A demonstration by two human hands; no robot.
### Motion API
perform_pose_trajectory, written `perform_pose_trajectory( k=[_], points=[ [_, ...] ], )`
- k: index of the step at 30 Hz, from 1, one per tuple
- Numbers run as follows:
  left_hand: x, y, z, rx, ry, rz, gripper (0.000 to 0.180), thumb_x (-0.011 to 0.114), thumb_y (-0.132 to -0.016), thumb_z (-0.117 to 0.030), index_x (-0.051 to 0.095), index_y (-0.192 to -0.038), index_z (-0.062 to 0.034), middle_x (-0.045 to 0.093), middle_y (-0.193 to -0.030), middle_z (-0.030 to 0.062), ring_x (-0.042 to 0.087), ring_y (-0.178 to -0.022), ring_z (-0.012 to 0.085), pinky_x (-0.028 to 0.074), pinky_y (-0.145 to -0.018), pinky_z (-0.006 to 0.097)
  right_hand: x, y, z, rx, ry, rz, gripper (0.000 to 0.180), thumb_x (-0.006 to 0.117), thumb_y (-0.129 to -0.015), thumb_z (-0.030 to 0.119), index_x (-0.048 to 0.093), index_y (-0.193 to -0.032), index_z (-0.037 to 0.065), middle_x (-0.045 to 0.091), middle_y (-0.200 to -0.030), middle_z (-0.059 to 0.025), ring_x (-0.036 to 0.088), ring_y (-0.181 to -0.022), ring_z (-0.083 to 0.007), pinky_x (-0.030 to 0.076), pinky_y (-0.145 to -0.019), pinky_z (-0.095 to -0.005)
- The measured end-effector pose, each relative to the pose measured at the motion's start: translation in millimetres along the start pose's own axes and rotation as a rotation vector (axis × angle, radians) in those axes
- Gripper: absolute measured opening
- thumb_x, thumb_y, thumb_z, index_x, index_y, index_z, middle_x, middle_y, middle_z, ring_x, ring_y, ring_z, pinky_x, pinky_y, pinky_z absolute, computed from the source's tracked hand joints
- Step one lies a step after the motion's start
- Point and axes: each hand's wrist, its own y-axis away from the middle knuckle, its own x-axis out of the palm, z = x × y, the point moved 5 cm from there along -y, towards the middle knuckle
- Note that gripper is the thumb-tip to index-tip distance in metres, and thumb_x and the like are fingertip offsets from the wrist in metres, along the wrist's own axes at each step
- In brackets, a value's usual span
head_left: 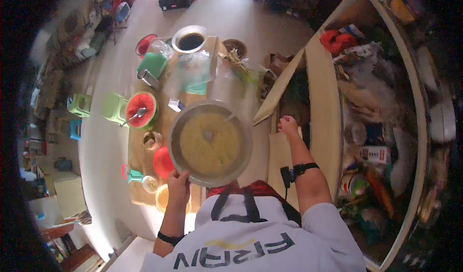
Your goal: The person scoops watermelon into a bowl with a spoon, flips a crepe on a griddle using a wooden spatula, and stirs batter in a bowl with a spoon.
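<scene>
My left hand (pixel 179 185) is closed on the near-left rim of a wide grey metal basin (pixel 247 149). The basin holds a pale yellow, soupy mixture (pixel 207 151), and a ladle (pixel 208 135) lies partly sunk in it, its handle leaning on the far-right rim. Away from the basin, my right hand (pixel 288 126) is stretched out to the right, beside a pale wooden panel (pixel 318 113). Its fingers are curled together; whether something small is between them is hidden.
On the wooden table (pixel 137 190) are a halved watermelon (pixel 142 109) with a spoon, a red bowl (pixel 164 162), a steel cup (pixel 148 78), a small box (pixel 176 105) and a white bowl of dark liquid (pixel 190 39). A cluttered open-framed cabinet (pixel 410 84) stands at right; green stools (pixel 115 107) stand left.
</scene>
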Motion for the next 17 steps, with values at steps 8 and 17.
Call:
perform_pose_trajectory(
  k=[8,17],
  points=[
    [51,-77,-12,-0.085,-0.030,-0.031,0.016,0.059,-0.080,-0.001,0.058,-0.096,0.0020,0.065,-0.089,0.0074,0.062,-0.078,0.0149,0.049,-0.072,0.027,25,-89,-37,-0.031,-0.299,-0.182,0.028,0.046,-0.091,0.025,0.053,-0.104,0.001,0.060,-0.078,-0.0143,0.062,-0.067,-0.0239,0.050,-0.053,-0.0351],
    [112,-102,-27,-0.072,-0.061,-0.119,0.023,0.057,-0.079,0.003,0.055,-0.102,0.0040,0.062,-0.099,0.0103,0.061,-0.090,0.0194,0.049,-0.081,0.030,-10,-99,-134,0.443,-0.561,-0.013,0.023,0.053,-0.088,0.018,0.049,-0.110,0.011,0.060,-0.087,-0.0079,0.061,-0.075,-0.0222,0.052,-0.057,-0.0382]
  ],
)
